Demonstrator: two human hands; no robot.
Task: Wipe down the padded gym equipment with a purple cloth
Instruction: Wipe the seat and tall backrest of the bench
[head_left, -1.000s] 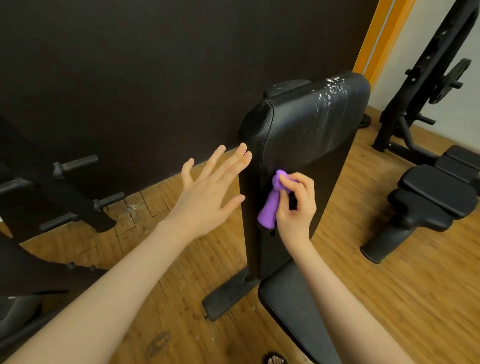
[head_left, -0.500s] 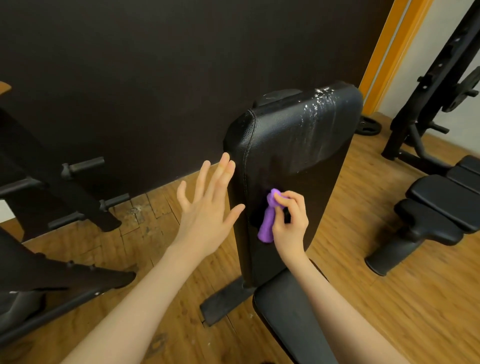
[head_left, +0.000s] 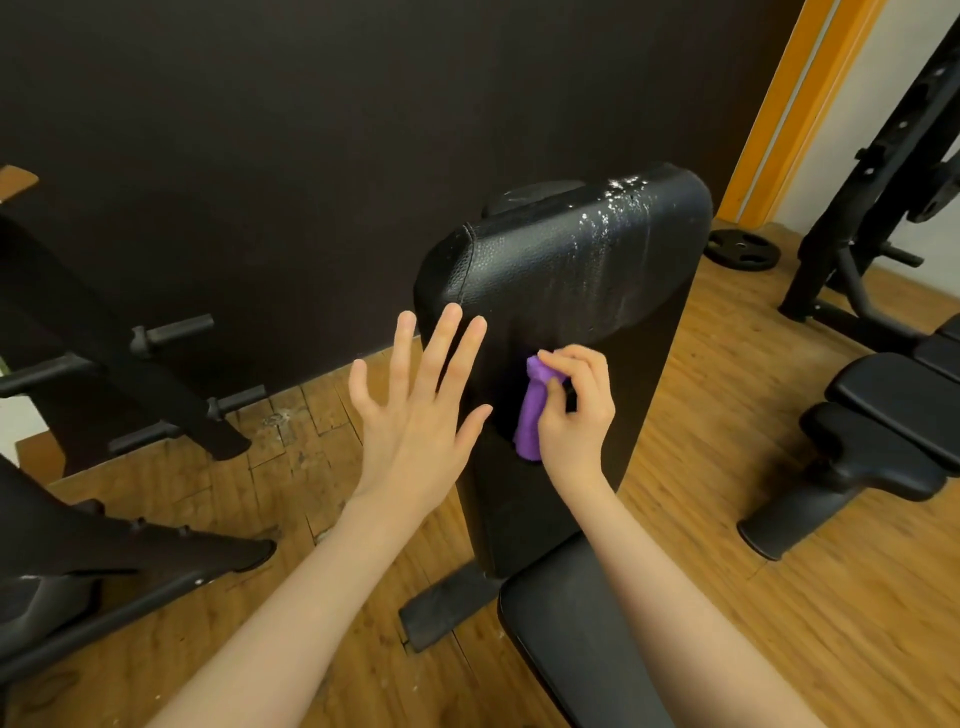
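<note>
Your right hand (head_left: 574, 415) pinches the purple cloth (head_left: 534, 413) between thumb and curled fingers, and the cloth is bunched into a narrow roll that lies against the middle of the upright backrest pad (head_left: 561, 291). Your left hand (head_left: 415, 410) is spread wide with straight fingers at the left edge of the same pad and holds nothing; whether it touches the pad, I cannot tell.

I think the main risk is the cloth itself: so bunched, only a thin strip of it meets the pad, so your strokes may leave unwiped bands. The wet shine near the top right corner of the pad looks not yet wiped, and it could be missed or could run down over the middle. A hard push may also tilt the pad backwards if your left hand does not steady it.

There are no containers in view around the pad; only the seat pad (head_left: 566, 639) below it.
</note>
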